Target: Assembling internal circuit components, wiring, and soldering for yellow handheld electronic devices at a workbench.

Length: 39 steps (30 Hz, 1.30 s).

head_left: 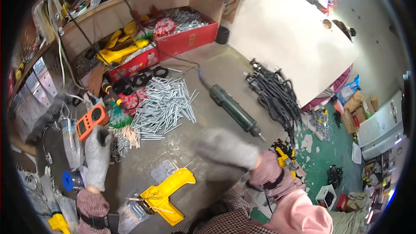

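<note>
My left hand (pixel 98 158), in a grey knitted glove, is beside an orange multimeter (pixel 92 122) and a small pile of dark screws (pixel 120 145). Its fingers look curled together; whatever they hold is hidden. Over the middle of the bench, my gloved right hand (pixel 227 148) is smeared by motion, so its fingers cannot be read. Beyond it lies a dark green electric screwdriver (pixel 234 110), its bit toward me. A heap of long silver pins (pixel 164 106) spreads between the hands. Near my lap rests a yellow plastic tool housing (pixel 169 194), apart from both hands.
Bundled black power cords (pixel 275 97) lie at right before a pale board (pixel 294 34). Red boxes (pixel 188 39) of metal parts stand at the back, with yellow housings (pixel 119 54) beside them. A blue spool (pixel 71 181) sits left. Cables hang down at the left.
</note>
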Available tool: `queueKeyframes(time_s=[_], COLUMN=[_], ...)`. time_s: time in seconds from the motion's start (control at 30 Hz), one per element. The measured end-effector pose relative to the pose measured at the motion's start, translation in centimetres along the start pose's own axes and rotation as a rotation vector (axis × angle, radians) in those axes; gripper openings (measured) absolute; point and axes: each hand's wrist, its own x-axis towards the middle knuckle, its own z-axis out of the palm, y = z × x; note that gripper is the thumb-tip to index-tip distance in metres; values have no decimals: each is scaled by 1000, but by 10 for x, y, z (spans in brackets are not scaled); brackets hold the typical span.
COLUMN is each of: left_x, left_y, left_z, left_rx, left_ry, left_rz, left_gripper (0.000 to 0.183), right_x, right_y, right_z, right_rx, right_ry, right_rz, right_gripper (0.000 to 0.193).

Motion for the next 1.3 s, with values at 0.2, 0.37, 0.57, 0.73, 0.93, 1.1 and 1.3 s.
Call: queueKeyframes(time_s=[0.2,0.37,0.57,0.73,0.93,1.1,1.3], left_x=[-33,-82,-135,-197,-191,-208,-206], left_y=[27,23,38,49,51,36,28], left_z=[-18,-29,-40,-30,-27,-37,-34], left_rx=[-253,-295,-518,-229,-21,68,17], left_ry=[-55,-88,-121,30,-60,12,80], left_rz=[-7,20,-192,-81,-38,-97,-46], left_gripper=[14,8,6,10,13,11,13], right_x=[-94,-143,-99,-3,41,28,-43], right_y=[115,186,154,-1,31,-3,-66], right_z=[-172,-183,-205,-176,-20,-39,-65], right_rx=[-848,-563,-966,307,258,-191,-377], right_ry=[320,430,512,314,351,94,-613], right_rz=[1086,1063,745,813,666,200,213], right_gripper=[29,40,26,33,35,50,49])
